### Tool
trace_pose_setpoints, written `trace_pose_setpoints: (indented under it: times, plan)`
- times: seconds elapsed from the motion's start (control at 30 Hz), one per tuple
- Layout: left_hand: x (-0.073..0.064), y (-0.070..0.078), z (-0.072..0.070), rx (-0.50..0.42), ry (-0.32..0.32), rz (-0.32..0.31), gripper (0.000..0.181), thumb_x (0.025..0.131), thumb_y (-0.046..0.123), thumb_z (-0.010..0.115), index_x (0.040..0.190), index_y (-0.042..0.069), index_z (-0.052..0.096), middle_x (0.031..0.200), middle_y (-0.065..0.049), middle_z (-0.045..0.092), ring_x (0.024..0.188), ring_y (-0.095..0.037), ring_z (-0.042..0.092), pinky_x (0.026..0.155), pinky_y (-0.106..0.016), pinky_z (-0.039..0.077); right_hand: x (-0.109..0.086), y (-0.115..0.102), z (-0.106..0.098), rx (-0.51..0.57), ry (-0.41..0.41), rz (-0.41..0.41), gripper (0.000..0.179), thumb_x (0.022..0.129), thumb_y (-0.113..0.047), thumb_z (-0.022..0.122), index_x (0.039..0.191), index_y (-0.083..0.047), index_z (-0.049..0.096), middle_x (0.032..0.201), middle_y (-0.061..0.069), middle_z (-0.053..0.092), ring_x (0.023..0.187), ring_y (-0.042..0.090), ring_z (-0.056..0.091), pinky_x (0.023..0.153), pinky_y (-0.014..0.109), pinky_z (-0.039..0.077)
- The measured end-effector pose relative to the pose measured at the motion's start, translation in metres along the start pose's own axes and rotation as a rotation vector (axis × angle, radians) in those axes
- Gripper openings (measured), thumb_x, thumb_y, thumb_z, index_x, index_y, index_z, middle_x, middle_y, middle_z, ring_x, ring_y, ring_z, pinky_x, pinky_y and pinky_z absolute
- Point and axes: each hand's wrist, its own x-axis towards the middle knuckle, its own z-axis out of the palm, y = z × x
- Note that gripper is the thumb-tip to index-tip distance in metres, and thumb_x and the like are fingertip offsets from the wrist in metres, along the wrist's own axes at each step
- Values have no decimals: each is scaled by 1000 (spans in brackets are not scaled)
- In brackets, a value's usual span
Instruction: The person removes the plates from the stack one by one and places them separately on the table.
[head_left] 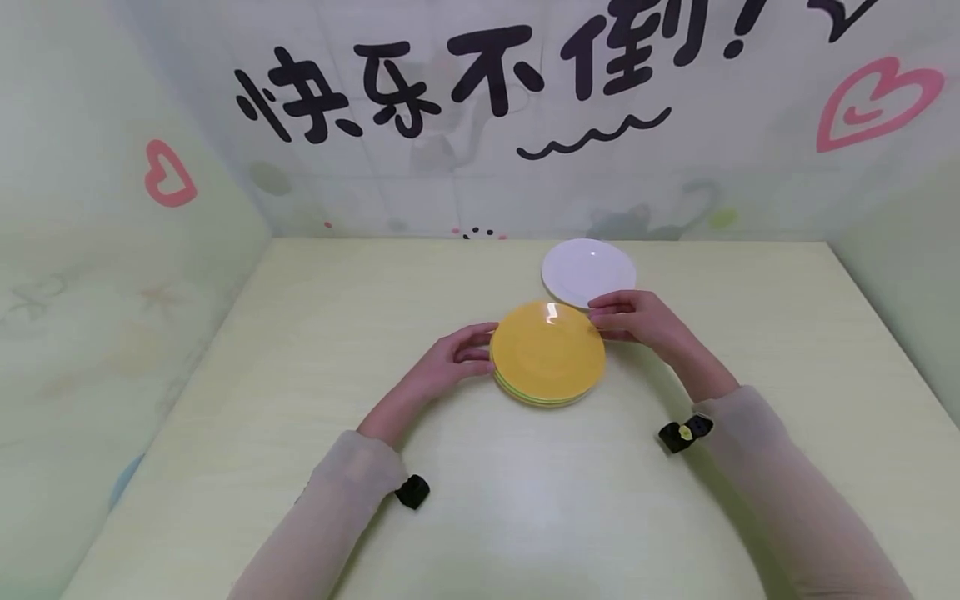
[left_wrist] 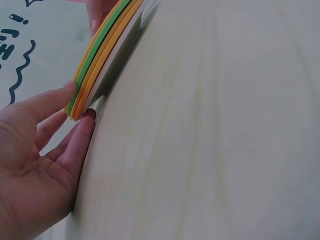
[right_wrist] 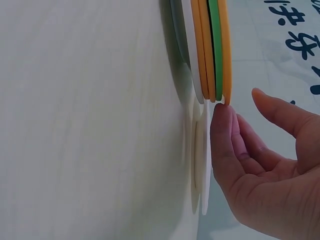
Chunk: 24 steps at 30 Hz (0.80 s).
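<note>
A stack of plates (head_left: 547,350), yellow on top with green, more yellow and white layers below, is over a pale table (head_left: 540,517); whether they touch is hard to tell. At the stack's left edge, the left hand (head_left: 450,360) pinches the rim, thumb above, fingers below. At the stack's far right edge, the right hand (head_left: 637,321) touches the rim with fingertips, thumb spread away. Just beyond the stack lies a white plate (head_left: 588,271).
</note>
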Motion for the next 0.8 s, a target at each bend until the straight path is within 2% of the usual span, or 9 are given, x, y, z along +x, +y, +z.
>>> trace_pose_setpoints:
  times: [0.2, 0.57, 0.8]
  plan:
    - [1, -2, -1, -3, -15, 22, 59, 87, 9, 66, 141, 16, 43, 137, -11, 50, 119, -26, 55, 97, -31, 48, 3, 0, 1, -40, -2, -3, 43, 88, -14, 66, 124, 4, 53, 105, 7, 61, 81, 5, 62, 80, 24, 56]
    - [0, -2, -2, 17, 2, 6, 58, 87, 8, 66, 140, 15, 44, 137, -11, 51, 118, -26, 56, 97, -31, 48, 8, 2, 5, -166, -4, -30, 38, 85, -12, 70, 115, 7, 58, 95, 6, 61, 79, 7, 57, 71, 15, 53]
    - [-2, 2, -3, 13, -9, 14, 57, 88, 6, 65, 140, 13, 44, 137, -12, 51, 118, -27, 56, 98, -33, 48, 7, 1, 7, -220, -3, -13, 35, 86, -13, 69, 114, 5, 58, 96, 7, 62, 81, 10, 56, 71, 14, 51]
